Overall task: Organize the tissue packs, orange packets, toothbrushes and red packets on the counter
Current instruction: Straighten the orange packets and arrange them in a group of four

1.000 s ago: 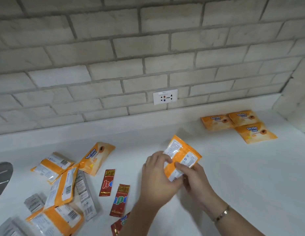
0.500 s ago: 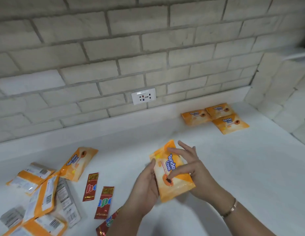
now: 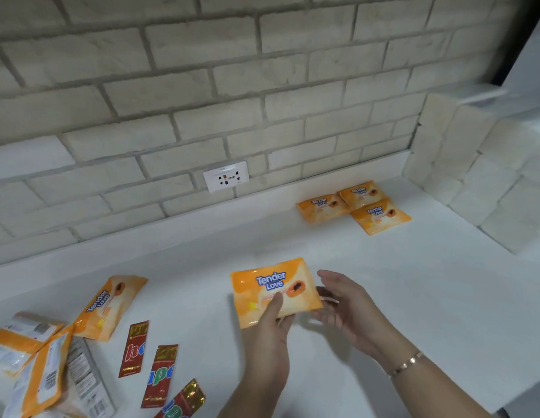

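Note:
An orange "Tender Love" packet (image 3: 274, 289) is held face up over the middle of the white counter (image 3: 413, 297). My left hand (image 3: 270, 336) pinches its lower edge, thumb on top. My right hand (image 3: 344, 306) is at the packet's right edge with relaxed, slightly spread fingers. Three matching orange packets (image 3: 354, 203) lie grouped at the back right by the wall. At the left sits a loose pile: another orange packet (image 3: 109, 303) face up, more orange packets (image 3: 24, 351) label side up, and three red packets (image 3: 157, 363) nearer the middle.
A brick wall with a white socket (image 3: 226, 176) runs behind the counter. A brick corner (image 3: 474, 182) closes off the right end. White tissue-like packs (image 3: 84, 378) sit within the left pile.
The held packet was turned from its label side to face up, then rotated level. My left hand took it by the lower edge; my right hand's fingers slid off its face to its right edge.

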